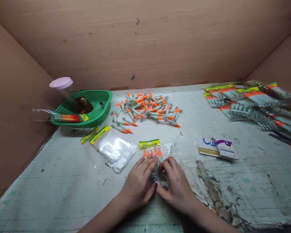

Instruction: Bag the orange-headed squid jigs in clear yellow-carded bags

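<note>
A clear plastic bag of squid jigs (159, 154) lies on the table in front of me, its yellow "BCT LURE" header at the far end. Orange tips point toward the header, and the metal hooks gather at the near end. My left hand (141, 176) presses across the bag's left side, fingers over the jigs and thumb by the near edge. On the right, my right hand (176, 181) has curled fingers and thumb gripping the near right corner. Both hands partly hide the bag. Flat bags with yellow headers (115, 149) lie to the left.
A loose pile of orange-and-pale jigs (147, 108) lies behind. A green basket (104, 110) stands back left, with a pink-lidded clear container (61, 83) and packed red jigs (68, 118). Filled bags (257, 100) are heaped right, beyond a torn card (217, 149).
</note>
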### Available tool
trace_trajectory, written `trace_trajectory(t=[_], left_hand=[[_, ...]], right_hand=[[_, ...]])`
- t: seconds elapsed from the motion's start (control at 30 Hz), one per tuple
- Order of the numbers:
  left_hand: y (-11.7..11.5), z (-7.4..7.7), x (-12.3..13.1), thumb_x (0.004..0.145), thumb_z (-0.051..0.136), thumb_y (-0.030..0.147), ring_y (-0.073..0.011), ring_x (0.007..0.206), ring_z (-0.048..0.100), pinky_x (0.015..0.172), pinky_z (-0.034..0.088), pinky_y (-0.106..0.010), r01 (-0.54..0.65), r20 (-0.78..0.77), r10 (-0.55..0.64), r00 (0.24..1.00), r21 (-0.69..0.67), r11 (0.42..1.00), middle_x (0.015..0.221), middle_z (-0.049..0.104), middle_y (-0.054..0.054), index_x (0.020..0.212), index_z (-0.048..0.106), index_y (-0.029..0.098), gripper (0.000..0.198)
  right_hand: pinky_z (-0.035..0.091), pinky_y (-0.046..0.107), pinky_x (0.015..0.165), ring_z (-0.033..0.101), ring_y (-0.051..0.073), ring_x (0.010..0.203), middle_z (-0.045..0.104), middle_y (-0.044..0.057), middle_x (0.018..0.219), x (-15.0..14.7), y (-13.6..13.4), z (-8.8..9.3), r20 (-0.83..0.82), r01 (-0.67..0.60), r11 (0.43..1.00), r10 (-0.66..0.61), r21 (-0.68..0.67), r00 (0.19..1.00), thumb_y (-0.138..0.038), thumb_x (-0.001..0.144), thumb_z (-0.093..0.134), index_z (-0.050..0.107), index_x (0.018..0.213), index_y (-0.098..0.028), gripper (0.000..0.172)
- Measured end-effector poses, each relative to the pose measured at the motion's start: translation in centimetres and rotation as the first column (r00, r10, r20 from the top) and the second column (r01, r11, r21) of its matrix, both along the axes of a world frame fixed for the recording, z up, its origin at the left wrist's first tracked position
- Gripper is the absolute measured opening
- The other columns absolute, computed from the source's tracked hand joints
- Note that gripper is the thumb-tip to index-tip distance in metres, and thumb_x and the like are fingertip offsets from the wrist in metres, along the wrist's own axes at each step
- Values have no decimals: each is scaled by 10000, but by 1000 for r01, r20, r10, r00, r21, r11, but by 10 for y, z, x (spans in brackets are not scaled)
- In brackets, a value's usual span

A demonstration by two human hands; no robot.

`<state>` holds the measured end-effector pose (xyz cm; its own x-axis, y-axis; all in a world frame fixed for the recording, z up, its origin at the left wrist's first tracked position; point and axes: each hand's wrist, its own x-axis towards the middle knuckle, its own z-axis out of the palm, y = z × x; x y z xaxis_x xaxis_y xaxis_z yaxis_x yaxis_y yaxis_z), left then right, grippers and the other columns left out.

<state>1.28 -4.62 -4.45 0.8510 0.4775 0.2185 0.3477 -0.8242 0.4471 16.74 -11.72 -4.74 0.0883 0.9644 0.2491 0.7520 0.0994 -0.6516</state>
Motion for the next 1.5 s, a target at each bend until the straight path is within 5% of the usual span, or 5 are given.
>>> trace_trajectory(t=[0.33, 0.63, 0.83, 1.2, 1.5], left_hand=[[-17, -8, -6, 822, 542, 217, -340, 1389, 230, 1055, 356, -569, -185, -31, 190, 981, 129, 974, 1486, 311, -203, 1465, 113, 137, 777], [-34, -14, -7, 871, 431, 62, -226, 1172, 557, 916, 535, -314, -305, 226, 276, 934, 102, 947, 1197, 600, -124, 1009, 520, 191, 208], [-41, -6, -8, 857, 452, 67, -198, 975, 623, 787, 567, -310, -390, 208, 378, 902, 16, 921, 1041, 590, -89, 884, 510, 211, 158], [-45, 1, 10, 785, 492, 144, -120, 695, 600, 555, 554, -245, -474, 169, 740, 651, -670, 571, 1030, 527, -60, 1107, 459, 206, 329], [-36, 5, 6, 752, 463, 106, -106, 606, 567, 521, 529, -260, -504, 148, 693, 706, -582, 638, 1072, 528, -80, 1092, 484, 201, 354]], right_hand=[[482, 358, 710, 503, 214, 853, 474, 65, 926, 13, -4, 0, -41, -148, 989, 149, 27, 988, -118, 758, 536, 451, 924, -203, 205], [485, 343, 614, 515, 215, 766, 503, 74, 867, 10, -2, -1, 137, -123, 984, 105, 130, 985, -165, 806, 543, 473, 914, -183, 130], [496, 341, 609, 512, 217, 770, 503, 81, 870, 8, -2, -2, 183, -117, 980, 86, 160, 979, -149, 773, 556, 497, 902, -172, 144], [490, 314, 589, 500, 218, 780, 523, 114, 896, 7, 2, 11, 335, -168, 934, 57, 314, 941, -156, 783, 513, 524, 922, -144, 140], [426, 321, 613, 477, 214, 754, 554, 99, 823, 8, 11, 10, 435, -246, 891, 62, 381, 898, -158, 799, 495, 563, 831, -155, 75]])
